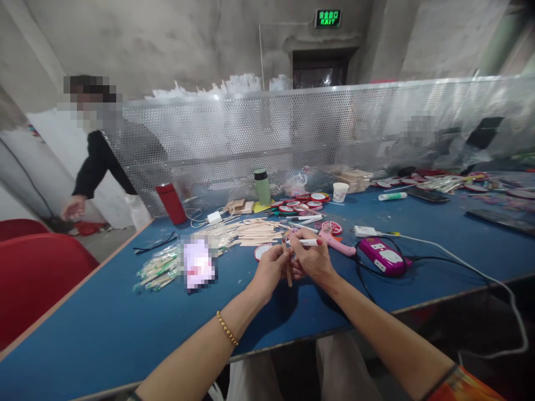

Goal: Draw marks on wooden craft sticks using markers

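Note:
My left hand (pixel 271 271) grips a flat wooden craft stick (pixel 288 274), held upright just above the table. A white marker with a red end (pixel 308 242) is pinched in my right hand (pixel 314 262), close against the stick's upper part. Both hands nearly touch, and the fingers partly hide the stick. Just behind them lies a round white disc with a red rim (pixel 262 252). More bare wooden sticks (pixel 257 231) are spread in a pile beyond. A pink glue gun (pixel 339 244) rests right of my right hand.
A purple power box (pixel 382 256) with cables sits to the right. Wrapped sticks (pixel 161 267) and a lit phone (pixel 199 264) lie left. A red bottle (pixel 171 203), a green bottle (pixel 262 188) and a paper cup (pixel 340 192) stand behind. Another person (pixel 104 150) is at far left.

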Tool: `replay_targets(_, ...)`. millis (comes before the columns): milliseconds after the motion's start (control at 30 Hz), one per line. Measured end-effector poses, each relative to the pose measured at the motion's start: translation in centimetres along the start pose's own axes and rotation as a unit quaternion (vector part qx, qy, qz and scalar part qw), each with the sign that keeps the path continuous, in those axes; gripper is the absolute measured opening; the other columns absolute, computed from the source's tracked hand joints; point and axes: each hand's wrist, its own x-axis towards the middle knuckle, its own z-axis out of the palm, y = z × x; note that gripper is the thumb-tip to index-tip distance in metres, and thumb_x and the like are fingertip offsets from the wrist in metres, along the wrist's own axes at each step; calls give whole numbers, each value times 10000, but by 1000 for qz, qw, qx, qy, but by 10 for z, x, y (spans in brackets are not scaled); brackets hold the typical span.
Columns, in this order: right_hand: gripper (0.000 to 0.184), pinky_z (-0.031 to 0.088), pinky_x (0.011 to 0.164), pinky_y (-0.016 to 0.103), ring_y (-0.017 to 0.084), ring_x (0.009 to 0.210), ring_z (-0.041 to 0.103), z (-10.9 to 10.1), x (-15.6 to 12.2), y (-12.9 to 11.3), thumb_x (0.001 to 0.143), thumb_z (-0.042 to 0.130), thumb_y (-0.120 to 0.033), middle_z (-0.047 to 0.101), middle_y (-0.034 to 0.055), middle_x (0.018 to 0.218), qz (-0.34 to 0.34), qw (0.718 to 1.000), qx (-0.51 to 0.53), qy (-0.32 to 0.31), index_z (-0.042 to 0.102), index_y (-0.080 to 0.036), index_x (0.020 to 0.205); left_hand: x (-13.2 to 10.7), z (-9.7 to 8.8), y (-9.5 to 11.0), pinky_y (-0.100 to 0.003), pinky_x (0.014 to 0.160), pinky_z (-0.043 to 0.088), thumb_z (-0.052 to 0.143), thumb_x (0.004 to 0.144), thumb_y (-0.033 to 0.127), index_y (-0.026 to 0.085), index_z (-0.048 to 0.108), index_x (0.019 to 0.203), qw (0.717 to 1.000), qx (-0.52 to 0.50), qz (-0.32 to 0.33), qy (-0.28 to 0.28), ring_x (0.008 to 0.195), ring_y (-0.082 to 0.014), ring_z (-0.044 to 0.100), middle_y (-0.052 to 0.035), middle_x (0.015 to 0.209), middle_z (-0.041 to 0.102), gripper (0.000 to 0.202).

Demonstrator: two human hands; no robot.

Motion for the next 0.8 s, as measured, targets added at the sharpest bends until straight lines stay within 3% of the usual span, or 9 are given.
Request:
replay_targets(433,282,351,346,196,98,390,480,1,0,2,857,541,-414,546,-29,494,1,1000,-7,5,534,-211,661,0,0,2,-307,573,560,765,663,496,178,541,825,1000,-2,-8,-1,546,-190,680,-3,611,651,421)
replay_targets(600,285,409,392,220,110,398,513,-2,4,-2,838,555,-434,577,-23,524,-9,999,-1,34,539,-215,658,-2,-2,4,-298,560,553,753,675,477,173,541,851,1000,-6,5,-6,543,-190,680,-25,622,668,410)
replay_targets(700,280,430,401,234,122,397,540,-3,6,-4,840,561,-441,611,-12,546,-2,998,13,59,553,-216,673,7,-7,12,-261,487,512,702,736,401,171,533,860,1000,8,14,23,476,-162,647,-26,633,674,310)
replay_targets(800,303,436,392,241,130,383,549,-3,7,-2,832,579,-469,622,-6,536,12,998,19,60,560,-215,668,29,-8,38,-198,379,379,607,803,263,165,527,861,995,47,25,89,361,-121,553,8,546,625,139)
